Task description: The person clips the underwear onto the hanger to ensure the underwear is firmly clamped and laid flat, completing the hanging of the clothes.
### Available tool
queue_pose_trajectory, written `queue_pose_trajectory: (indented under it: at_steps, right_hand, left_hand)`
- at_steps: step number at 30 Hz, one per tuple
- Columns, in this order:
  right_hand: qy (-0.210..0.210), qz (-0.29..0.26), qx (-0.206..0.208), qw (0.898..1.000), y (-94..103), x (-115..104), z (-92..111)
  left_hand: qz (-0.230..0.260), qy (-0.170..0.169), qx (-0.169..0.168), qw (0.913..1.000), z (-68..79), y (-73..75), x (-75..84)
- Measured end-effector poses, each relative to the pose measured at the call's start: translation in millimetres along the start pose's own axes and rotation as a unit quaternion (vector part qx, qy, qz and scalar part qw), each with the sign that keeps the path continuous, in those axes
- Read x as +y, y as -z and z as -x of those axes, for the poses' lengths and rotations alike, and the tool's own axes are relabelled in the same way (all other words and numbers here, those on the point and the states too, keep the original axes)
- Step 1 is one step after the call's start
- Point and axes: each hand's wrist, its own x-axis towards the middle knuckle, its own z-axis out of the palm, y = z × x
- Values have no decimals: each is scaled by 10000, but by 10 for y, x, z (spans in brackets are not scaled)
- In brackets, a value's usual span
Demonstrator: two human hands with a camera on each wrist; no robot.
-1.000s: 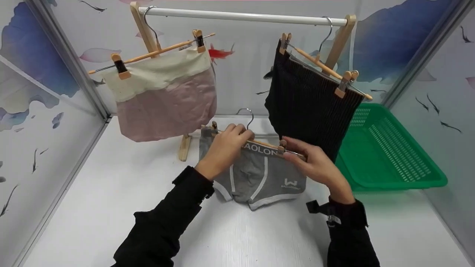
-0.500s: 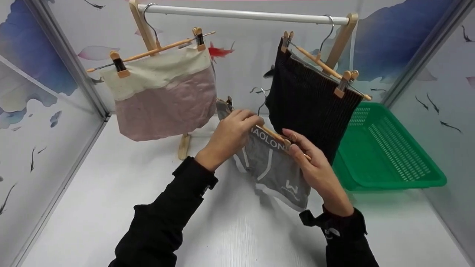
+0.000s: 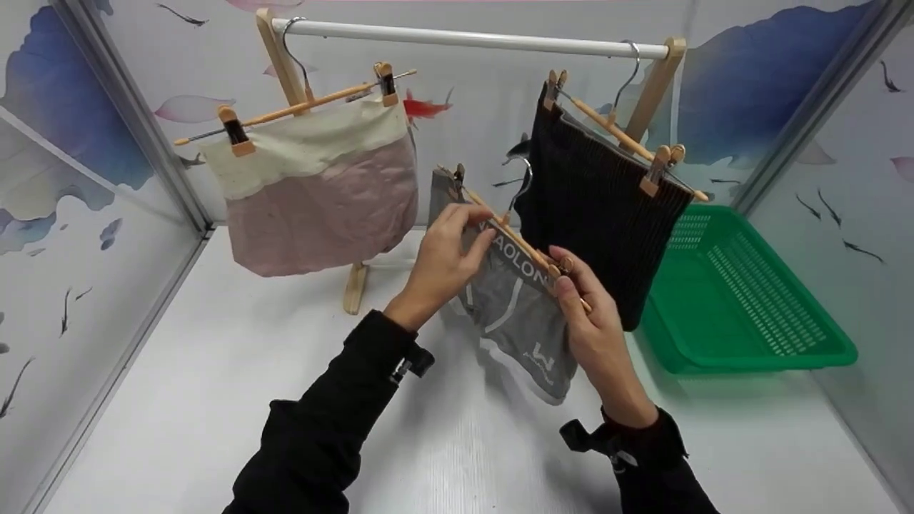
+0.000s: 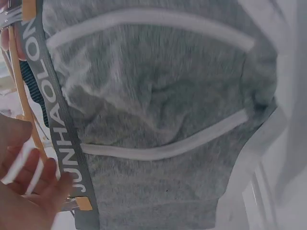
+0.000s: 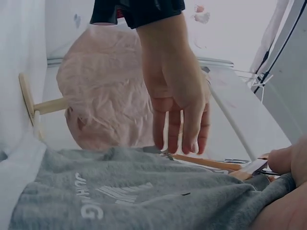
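Grey boxer briefs (image 3: 525,321) with a lettered waistband hang, slanted, from a wooden clip hanger (image 3: 523,245) above the table. My right hand (image 3: 598,318) pinches the hanger's near right end at the clip, with the thumb in front. My left hand (image 3: 448,253) is beside the hanger's middle, its fingers loosely bent and apart from one another. In the left wrist view the fingertips of that hand (image 4: 29,187) come right up to the waistband (image 4: 60,117). The hanger's metal hook (image 3: 528,175) points up, below the rack's white bar (image 3: 464,39).
Pink and cream shorts (image 3: 321,200) hang on a clip hanger at the rack's left. On its right hangs a black ribbed garment (image 3: 593,214), close behind the grey briefs. A green basket (image 3: 742,357) stands at the right on the white table (image 3: 214,400).
The briefs and hanger have risen off the table and turned, the left end going up and away. My left hand has loosened from the hanger; my right hand keeps its pinch.
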Motion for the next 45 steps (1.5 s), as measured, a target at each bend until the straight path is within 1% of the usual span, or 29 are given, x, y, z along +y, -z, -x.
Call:
queue_pose_trajectory:
  at_steps: [2, 4, 5, 7, 10, 14, 18, 20, 23, 25, 27, 30, 34, 37, 41, 45]
  right_hand:
    - [105, 86, 44, 9999, -22, 6, 8]
    - [166, 133, 53, 9998, -44, 4, 16]
    - [179, 166, 52, 9997, -52, 3, 20]
    - [188, 209, 54, 9996, -66, -6, 25]
    - [128, 246, 29, 9996, -78, -27, 39]
    - [117, 205, -189, 9995, -83, -59, 65]
    - [305, 124, -539, 9980, -100, -89, 80]
    - [392, 116, -646, 9971, -112, -109, 74]
    - [449, 140, -652, 9968, -126, -156, 41]
    - [475, 118, -584, 9971, -138, -203, -6]
    - [500, 90, -507, 9974, -157, -262, -65]
    - [594, 35, -445, 9972, -201, -361, -180]
    - [746, 112, -334, 9966, -273, -520, -374]
    - [877, 186, -258, 9956, -350, -634, -539]
    - [1019, 231, -259, 9942, -468, -746, -738]
    - [1032, 107, -300, 9942, -583, -807, -907]
  left_hand:
    - [278, 653, -229, 9972, 21, -12, 38]
    - [561, 1212, -448, 9900, 32, -21, 73]
    - [661, 1415, -530, 9863, 33, -22, 90]
    - [919, 1657, -632, 9799, 28, -26, 112]
    - [1162, 1781, -661, 9749, 14, -29, 132]
    - [1311, 1830, -661, 9721, -1, -36, 136]
    - [1508, 1770, -616, 9706, -20, -48, 131]
    - [1613, 1711, -585, 9702, -41, -51, 138]
    - [1633, 1573, -611, 9720, -101, -41, 163]
    - [1498, 1478, -686, 9752, -162, -14, 192]
    - [1376, 1377, -779, 9778, -241, 28, 218]
    - [1207, 1277, -874, 9805, -387, 131, 263]
    - [1112, 1076, -958, 9833, -642, 298, 325]
    - [1049, 955, -1099, 9838, -826, 418, 351]
    - [745, 989, -1263, 9842, -1023, 554, 352]
    - [265, 1022, -1256, 9865, -1160, 654, 317]
